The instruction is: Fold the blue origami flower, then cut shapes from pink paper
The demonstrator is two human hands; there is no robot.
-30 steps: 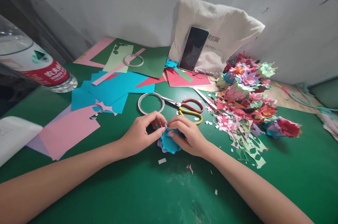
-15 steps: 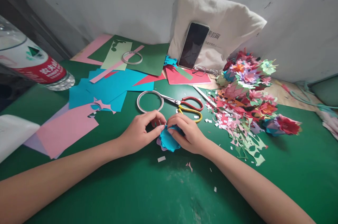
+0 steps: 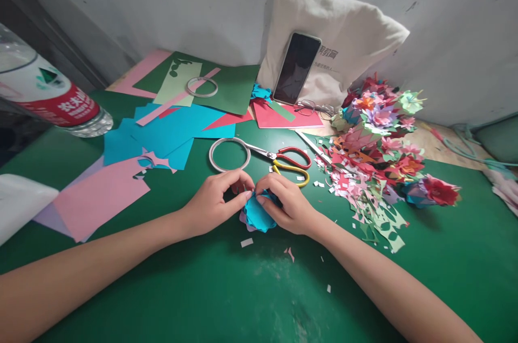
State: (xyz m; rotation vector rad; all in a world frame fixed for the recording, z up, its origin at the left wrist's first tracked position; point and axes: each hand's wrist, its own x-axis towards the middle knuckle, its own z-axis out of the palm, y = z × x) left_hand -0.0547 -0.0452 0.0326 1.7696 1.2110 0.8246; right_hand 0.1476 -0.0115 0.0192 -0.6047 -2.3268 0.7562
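Two bare forearms [image 3: 117, 254] angle inward, and I have the fingertips nearly meeting. My left hand [image 3: 222, 200] is curled, thumb and forefinger pinching the far left edge of a wavy-rimmed, layered blue-and-lilac paper piece [image 3: 259, 215]; my right hand [image 3: 288, 204] arches over its right side, gripping too, so it sits between both sets of fingertips. Just beyond the fingers lie red-and-yellow-handled metal scissors [image 3: 272, 156] and a round white tape roll [image 3: 210, 155].

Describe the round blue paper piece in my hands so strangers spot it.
Over the green tabletop, find where the left hand and right hand nearly meet. They hold a round, wavy-edged blue paper piece. Unlike the flat blue paper sheets, it has lilac paper peeking out beneath.
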